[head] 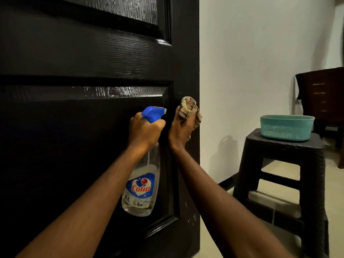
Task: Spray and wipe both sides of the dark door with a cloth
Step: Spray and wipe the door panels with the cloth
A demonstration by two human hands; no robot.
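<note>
While person stands close to dark door (pixel 74 62), both arms reach out toward it. Left hand (pixel 145 130) wrapped tight round neck of spray bottle (pixel 141 189), blue nozzle aimed at door. Bottle clear, hangs just in front of lower panel. Right hand (pixel 181 131) curled round bunched-up striped cloth (pixel 189 107), cloth against door near its right edge. Wet shine on panel tops. To right, white wall (pixel 251 53). Dark stool (pixel 279 164) near wall, green basket (pixel 286 127) sits on top. Brown cabinet (pixel 323 94) far back.
</note>
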